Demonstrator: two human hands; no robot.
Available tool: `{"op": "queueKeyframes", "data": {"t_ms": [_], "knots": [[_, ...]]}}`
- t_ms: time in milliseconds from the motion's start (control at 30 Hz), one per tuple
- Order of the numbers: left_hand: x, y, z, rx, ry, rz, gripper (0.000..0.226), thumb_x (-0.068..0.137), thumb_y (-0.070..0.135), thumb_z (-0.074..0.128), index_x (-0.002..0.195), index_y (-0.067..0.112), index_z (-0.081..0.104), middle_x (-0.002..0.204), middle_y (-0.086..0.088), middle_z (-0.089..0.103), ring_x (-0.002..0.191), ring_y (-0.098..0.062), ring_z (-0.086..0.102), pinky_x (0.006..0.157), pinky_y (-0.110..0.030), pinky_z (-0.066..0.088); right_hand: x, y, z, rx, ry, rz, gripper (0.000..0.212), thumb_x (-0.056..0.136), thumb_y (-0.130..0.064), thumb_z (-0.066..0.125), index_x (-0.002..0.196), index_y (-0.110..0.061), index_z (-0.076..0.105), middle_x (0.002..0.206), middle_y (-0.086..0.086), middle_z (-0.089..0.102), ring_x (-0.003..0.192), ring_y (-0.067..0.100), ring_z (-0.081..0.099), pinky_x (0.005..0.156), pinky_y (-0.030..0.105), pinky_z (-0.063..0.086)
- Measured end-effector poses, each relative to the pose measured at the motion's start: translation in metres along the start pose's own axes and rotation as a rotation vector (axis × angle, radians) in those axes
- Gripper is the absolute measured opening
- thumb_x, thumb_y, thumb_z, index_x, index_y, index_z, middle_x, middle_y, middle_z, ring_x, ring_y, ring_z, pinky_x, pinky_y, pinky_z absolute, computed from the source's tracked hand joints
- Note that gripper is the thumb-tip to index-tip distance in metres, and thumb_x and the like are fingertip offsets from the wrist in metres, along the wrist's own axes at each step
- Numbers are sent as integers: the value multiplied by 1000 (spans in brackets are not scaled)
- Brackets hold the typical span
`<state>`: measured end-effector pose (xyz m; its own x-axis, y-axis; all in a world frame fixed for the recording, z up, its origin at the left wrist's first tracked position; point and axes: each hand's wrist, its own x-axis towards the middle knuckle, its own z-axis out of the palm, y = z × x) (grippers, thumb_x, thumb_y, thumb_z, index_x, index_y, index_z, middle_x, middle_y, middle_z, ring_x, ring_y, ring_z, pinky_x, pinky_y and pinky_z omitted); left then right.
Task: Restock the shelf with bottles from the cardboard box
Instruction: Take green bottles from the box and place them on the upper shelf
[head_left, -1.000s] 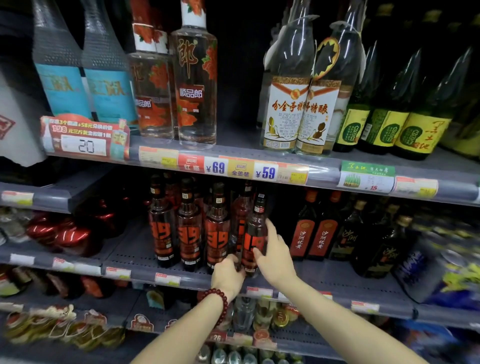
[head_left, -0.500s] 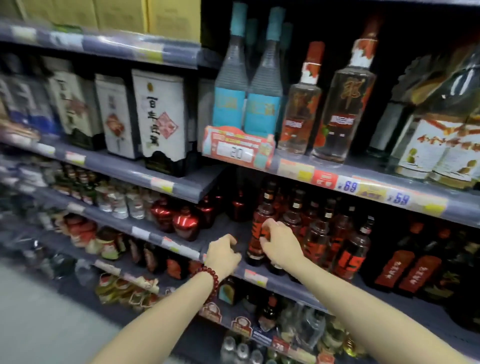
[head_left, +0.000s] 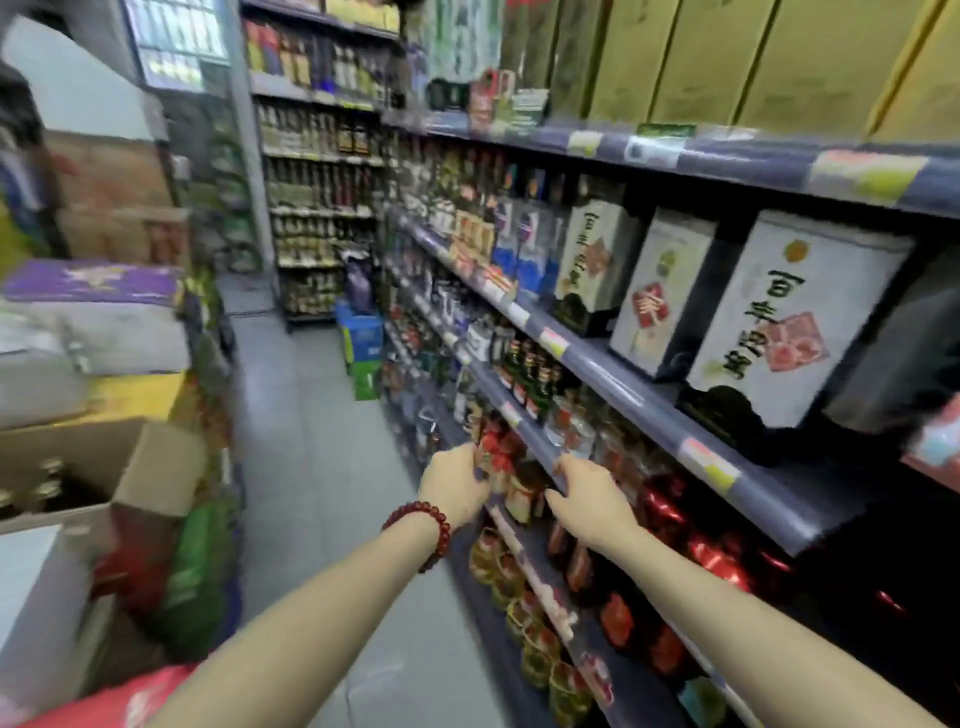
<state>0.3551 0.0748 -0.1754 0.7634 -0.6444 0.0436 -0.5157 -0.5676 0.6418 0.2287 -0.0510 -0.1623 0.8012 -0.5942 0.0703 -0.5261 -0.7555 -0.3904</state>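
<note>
Two hands (head_left: 519, 488) at shelf (head_left: 769, 491), cardboard box (head_left: 119, 467) far left

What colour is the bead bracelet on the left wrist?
Dark red beads on the bracelet, clearest in the head view.

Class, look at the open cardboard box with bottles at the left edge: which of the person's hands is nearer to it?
Left. The left hand, wearing the bead bracelet, lies closer to the cardboard box; the right hand is farther right, by the shelf edge.

Open aisle floor (head_left: 322, 467) left, packed shelf (head_left: 613, 384) right, cardboard box (head_left: 130, 467) flanking
</note>
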Motion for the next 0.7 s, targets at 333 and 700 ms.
{"op": "queueKeyframes", "data": {"t_ms": [333,700], "knots": [[24,-102,-84,76,319,-454,35,84,13,56,119,11,58,117,-15,63,109,-31,59,89,-33,49,141,-117,70,92,-199,-411,30,87,-18,54,116,-12,57,119,12,62,111,29,58,89,34,45],[30,-212,-145,93,549,-734,25,91,18,56,116,12,58,111,-8,65,100,-21,62,80,-27,53,192,-271,162,197,-388,-770,19,89,-19,55,105,-8,59,106,12,62,100,29,59,82,36,50]]}}
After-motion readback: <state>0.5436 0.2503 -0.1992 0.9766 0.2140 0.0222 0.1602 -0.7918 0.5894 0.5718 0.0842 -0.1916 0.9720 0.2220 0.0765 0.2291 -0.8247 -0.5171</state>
